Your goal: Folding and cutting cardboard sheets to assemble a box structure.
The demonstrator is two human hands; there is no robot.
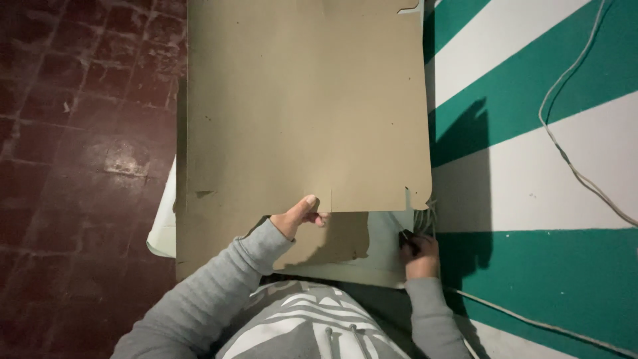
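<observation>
Holding: left hand [300, 216] keeps the near edge of a big brown cardboard sheet [306, 100], raised and tilted so its broad face meets the camera.
Left grip: thumb lies on the facing side of the sheet, fingers curl behind its lower edge, so the grip is pinched on the cardboard.
Right hand [420, 256]: low at the right, beside the sheet's rounded lower right corner, closed about a small dark object [407, 240] whose kind cannot be told.
Right grip: fingers pressed together around that dark object; the hand does not touch the raised sheet.
Cardboard sheet: fills the upper middle of the view, with a short slit in its lower edge near the left thumb and notches at its right corners.
Second cardboard piece [212, 226]: lies flat under the raised sheet, showing at the left and below it.
White sheet [385, 256]: pale layer underneath, seen between the two hands and poking out at the left.
Sleeves: grey sweatshirt [292, 326] with white markings on the chest.
Floor [80, 153]: dark red tiles, at the left.
Wall [531, 133]: green and white diagonal stripes, at the right.
Cable [565, 156]: thin pale line running down across the wall.
</observation>
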